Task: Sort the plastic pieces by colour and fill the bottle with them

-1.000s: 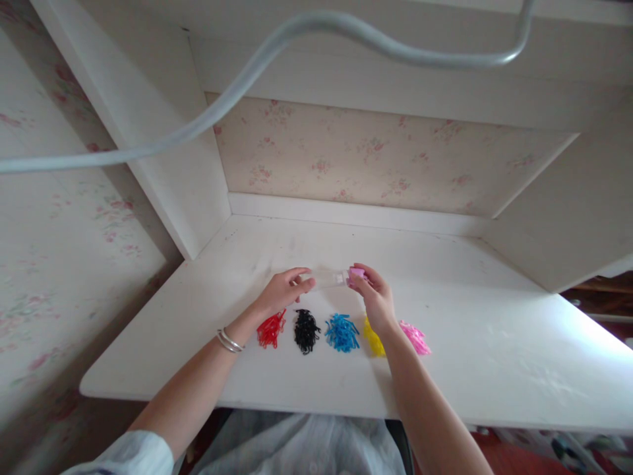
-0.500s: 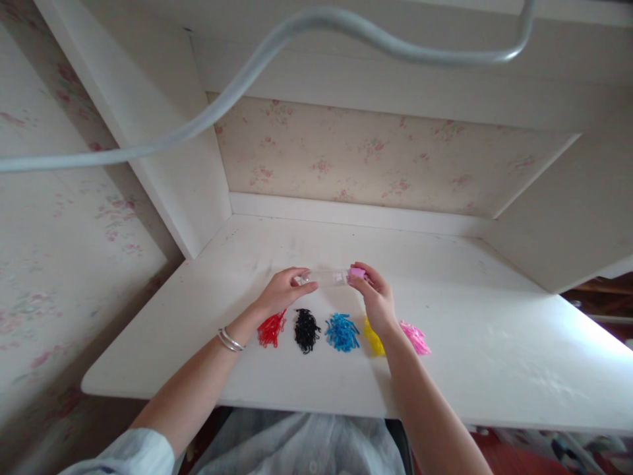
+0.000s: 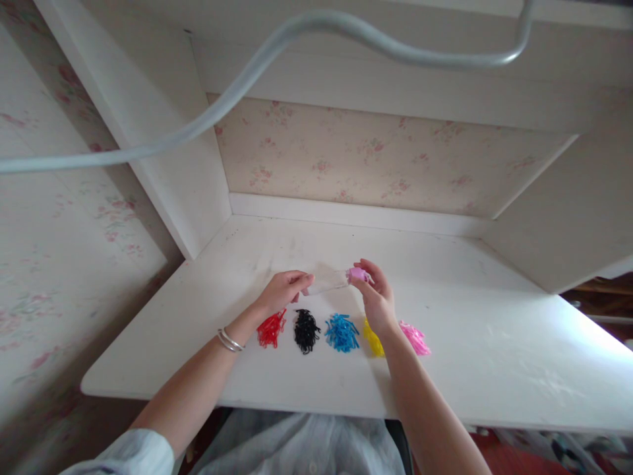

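Note:
A clear bottle (image 3: 328, 281) lies nearly level between my hands, a little above the white desk or resting on it; which, I cannot tell. My left hand (image 3: 285, 290) pinches its left end between thumb and fingers. On the other end sits a pink cap (image 3: 357, 274), gripped by the thumb and fingers of my right hand (image 3: 378, 302). Closer to me lie piles of small bands: red (image 3: 270, 330), black (image 3: 306, 331), blue (image 3: 341, 332), yellow (image 3: 373, 339) and pink (image 3: 415, 337). My right wrist partly covers the yellow and pink piles.
The white desk (image 3: 198, 330) has a raised back strip and side panels (image 3: 558, 211). Above it runs a shelf (image 3: 376, 99), and a thick pale cable (image 3: 316, 20) crosses the upper view. Floral wallpaper (image 3: 321, 152) covers the wall behind.
My left hand's thumb and fingers have drawn together on the bottle's end and turned. The bottle's left end now sits slightly lower. My right hand stays at the pink cap.

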Demonstrator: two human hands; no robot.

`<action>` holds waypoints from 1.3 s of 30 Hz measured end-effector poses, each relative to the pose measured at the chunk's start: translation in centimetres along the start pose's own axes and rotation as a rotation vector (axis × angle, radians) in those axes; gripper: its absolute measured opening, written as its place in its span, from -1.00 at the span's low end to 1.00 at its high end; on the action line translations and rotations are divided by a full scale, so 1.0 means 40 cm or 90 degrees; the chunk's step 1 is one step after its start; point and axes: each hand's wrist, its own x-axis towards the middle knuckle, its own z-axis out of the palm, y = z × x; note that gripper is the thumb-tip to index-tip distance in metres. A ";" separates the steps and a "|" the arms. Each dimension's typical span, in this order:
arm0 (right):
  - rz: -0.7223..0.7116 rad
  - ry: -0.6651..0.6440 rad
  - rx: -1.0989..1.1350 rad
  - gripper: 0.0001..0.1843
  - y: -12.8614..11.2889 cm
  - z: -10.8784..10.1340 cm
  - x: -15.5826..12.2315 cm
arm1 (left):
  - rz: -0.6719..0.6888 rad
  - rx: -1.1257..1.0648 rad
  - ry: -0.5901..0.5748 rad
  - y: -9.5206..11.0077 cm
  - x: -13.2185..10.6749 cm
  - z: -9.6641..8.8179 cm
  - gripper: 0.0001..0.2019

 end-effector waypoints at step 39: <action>0.001 0.057 0.017 -0.58 0.009 -0.014 0.014 | -0.003 -0.165 -0.021 -0.029 0.015 0.001 -0.55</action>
